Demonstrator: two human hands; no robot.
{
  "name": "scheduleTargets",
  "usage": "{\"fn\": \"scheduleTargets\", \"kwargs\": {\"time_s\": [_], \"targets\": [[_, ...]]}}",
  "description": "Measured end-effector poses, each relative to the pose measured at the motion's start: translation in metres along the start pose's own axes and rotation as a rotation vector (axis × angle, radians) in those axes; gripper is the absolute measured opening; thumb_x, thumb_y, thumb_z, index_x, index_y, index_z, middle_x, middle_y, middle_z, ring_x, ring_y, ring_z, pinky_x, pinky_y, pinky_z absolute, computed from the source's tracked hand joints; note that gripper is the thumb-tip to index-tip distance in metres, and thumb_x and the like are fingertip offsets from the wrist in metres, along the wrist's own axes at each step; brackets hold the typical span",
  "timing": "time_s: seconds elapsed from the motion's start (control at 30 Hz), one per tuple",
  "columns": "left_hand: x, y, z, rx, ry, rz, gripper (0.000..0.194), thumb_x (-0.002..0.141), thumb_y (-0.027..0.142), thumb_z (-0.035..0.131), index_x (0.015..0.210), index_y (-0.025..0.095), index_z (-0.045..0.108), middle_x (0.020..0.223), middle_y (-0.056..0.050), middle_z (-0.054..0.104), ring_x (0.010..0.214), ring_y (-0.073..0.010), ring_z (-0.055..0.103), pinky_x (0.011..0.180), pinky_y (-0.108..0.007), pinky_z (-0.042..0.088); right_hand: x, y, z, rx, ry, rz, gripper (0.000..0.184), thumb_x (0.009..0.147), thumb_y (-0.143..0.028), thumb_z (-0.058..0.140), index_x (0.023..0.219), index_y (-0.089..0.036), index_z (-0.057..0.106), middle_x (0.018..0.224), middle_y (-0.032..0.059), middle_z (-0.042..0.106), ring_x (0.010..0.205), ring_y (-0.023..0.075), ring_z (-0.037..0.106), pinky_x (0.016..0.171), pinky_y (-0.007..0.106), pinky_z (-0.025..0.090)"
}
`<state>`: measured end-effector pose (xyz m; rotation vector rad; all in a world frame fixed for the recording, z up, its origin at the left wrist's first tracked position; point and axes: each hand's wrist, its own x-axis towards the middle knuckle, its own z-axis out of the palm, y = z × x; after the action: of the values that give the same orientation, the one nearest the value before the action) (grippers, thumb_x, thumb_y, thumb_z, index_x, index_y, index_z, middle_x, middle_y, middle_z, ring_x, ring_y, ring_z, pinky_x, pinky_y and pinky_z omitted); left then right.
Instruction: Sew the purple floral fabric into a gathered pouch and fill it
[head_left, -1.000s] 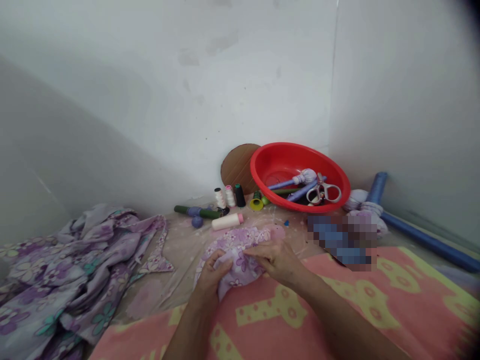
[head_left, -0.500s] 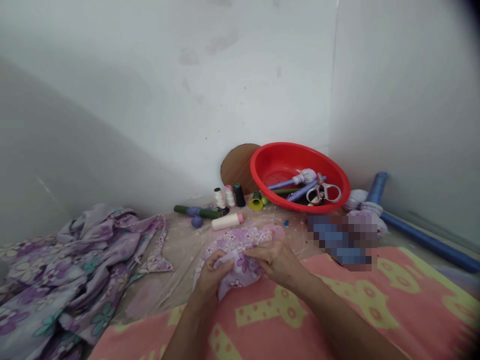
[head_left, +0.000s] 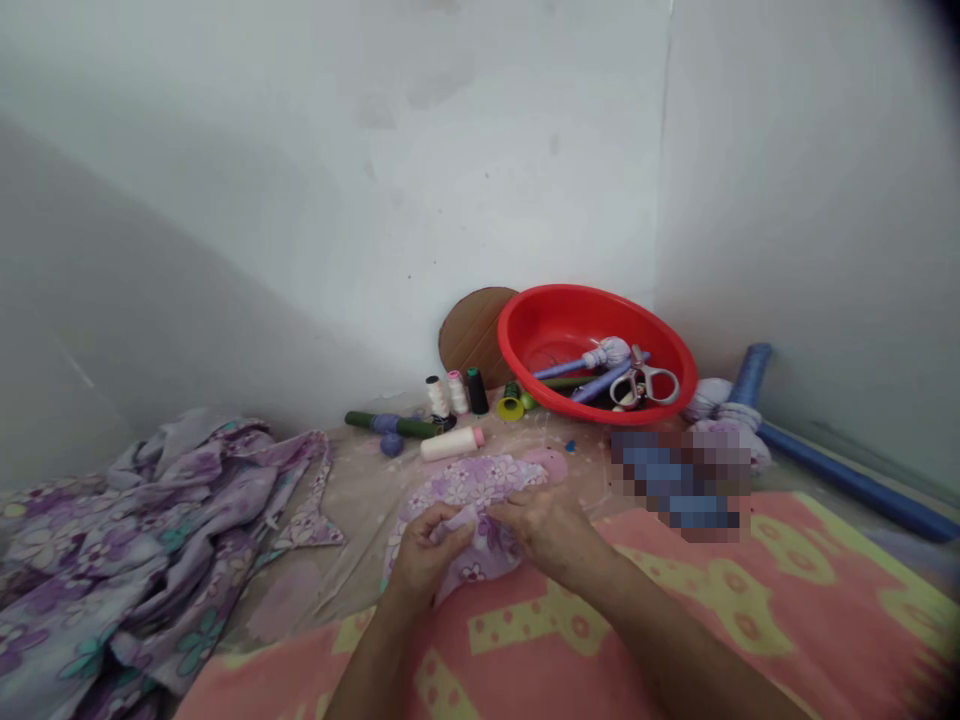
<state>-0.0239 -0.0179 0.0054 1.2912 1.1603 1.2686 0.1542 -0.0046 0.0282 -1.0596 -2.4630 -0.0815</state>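
A piece of lilac floral fabric (head_left: 457,484) lies between my two hands over the edge of the pink and yellow cloth. My left hand (head_left: 421,557) pinches the fabric's near left side between thumb and fingers. From the right, my right hand (head_left: 551,530) closes on the same fabric, its forefinger and thumb meeting at a gathered spot. Whether a needle or thread is in those fingers is too small to tell. Just beyond the fabric rests a white thread cone (head_left: 451,443) with a pink end, lying on its side.
A heap of floral fabric (head_left: 172,530) spreads at left. Several thread spools (head_left: 457,392) stand by the wall. A tilted red basin (head_left: 517,345) holds scissors (head_left: 643,387) and blue-handled sticks. Blue rods (head_left: 847,480) lie at right, beside a pixelated patch. Pink and yellow cloth (head_left: 540,660) covers the front.
My left thumb and fingers have shifted slightly on the fabric, and my right fingers have drawn in closer to the gathered spot. The view has moved a little.
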Motion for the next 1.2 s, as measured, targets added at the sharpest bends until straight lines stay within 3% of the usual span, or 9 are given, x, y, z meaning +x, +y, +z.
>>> {"fn": "scheduleTargets", "kwargs": {"time_s": [0.13,0.2,0.4,0.6,0.73,0.93,1.1,1.2], "targets": [[0.002,-0.001,-0.001,0.197,-0.053,0.2,0.014,0.066,0.027,0.061,0.059,0.015,0.058,0.09,-0.006,0.059,0.086,-0.0192,0.054,0.075,-0.028,0.04,0.003,-0.006,0.0,-0.019,-0.042,0.012,0.014,0.075,-0.017,0.048,0.078,-0.02,0.061,0.069,0.0019,0.064,0.061,0.0146,0.056,0.052,0.023,0.029],[0.003,-0.001,-0.001,0.295,-0.037,0.339,0.014,0.067,0.025,0.061,0.057,0.016,0.057,0.094,-0.007,0.056,0.097,-0.0212,0.048,0.083,-0.03,0.035,0.004,-0.009,0.0,-0.023,-0.06,0.02,0.015,0.075,-0.017,0.046,0.076,-0.02,0.061,0.069,0.0023,0.064,0.061,0.0152,0.057,0.052,0.024,0.029],[0.002,0.0,0.004,0.521,0.016,0.523,0.015,0.068,0.025,0.059,0.057,0.016,0.056,0.089,-0.005,0.044,0.077,-0.015,0.047,0.071,-0.027,0.04,0.003,-0.012,0.003,0.064,-0.051,0.165,0.022,0.079,-0.023,0.039,0.088,-0.021,0.059,0.068,0.0044,0.065,0.061,0.0171,0.059,0.052,0.024,0.03],[-0.004,0.007,0.008,0.681,-0.056,0.599,0.015,0.07,0.025,0.057,0.059,0.016,0.057,0.075,-0.002,0.038,0.072,-0.0138,0.043,0.065,-0.025,0.038,0.001,0.001,0.007,0.367,-0.019,0.199,0.04,0.075,-0.019,0.042,0.114,-0.025,0.048,0.078,0.0021,0.065,0.068,0.0145,0.057,0.058,0.022,0.035],[-0.006,0.011,0.009,0.663,-0.081,0.592,0.016,0.069,0.026,0.058,0.057,0.016,0.057,0.074,-0.001,0.038,0.069,-0.0133,0.043,0.061,-0.024,0.038,0.002,0.012,0.017,0.648,-0.098,0.193,0.04,0.069,-0.013,0.046,0.108,-0.02,0.055,0.066,-0.0008,0.059,0.056,0.0099,0.049,0.053,0.019,0.033],[-0.003,0.008,0.006,0.503,-0.128,0.507,0.017,0.067,0.026,0.06,0.054,0.016,0.058,0.07,-0.001,0.038,0.069,-0.0135,0.043,0.064,-0.024,0.037,0.003,0.021,0.03,1.019,-0.146,0.229,0.017,0.068,-0.014,0.049,0.08,-0.012,0.061,0.055,-0.0038,0.046,0.049,0.0056,0.038,0.045,0.016,0.029],[-0.001,0.003,0.001,0.292,-0.141,0.275,0.02,0.066,0.027,0.062,0.052,0.014,0.056,0.068,-0.001,0.039,0.067,-0.0128,0.043,0.058,-0.022,0.036,0.002,0.023,0.022,1.23,-0.291,0.19,0.016,0.07,-0.017,0.048,0.074,-0.01,0.061,0.056,-0.0025,0.049,0.05,0.0056,0.04,0.047,0.016,0.032],[-0.002,0.005,0.0,0.194,-0.155,0.159,0.023,0.064,0.03,0.062,0.051,0.013,0.055,0.066,0.0,0.04,0.062,-0.0115,0.043,0.053,-0.02,0.035,0.002,0.024,0.017,1.294,-0.305,0.222,0.015,0.068,-0.018,0.051,0.073,-0.01,0.062,0.055,-0.0023,0.05,0.05,0.0057,0.042,0.049,0.017,0.033]]}}
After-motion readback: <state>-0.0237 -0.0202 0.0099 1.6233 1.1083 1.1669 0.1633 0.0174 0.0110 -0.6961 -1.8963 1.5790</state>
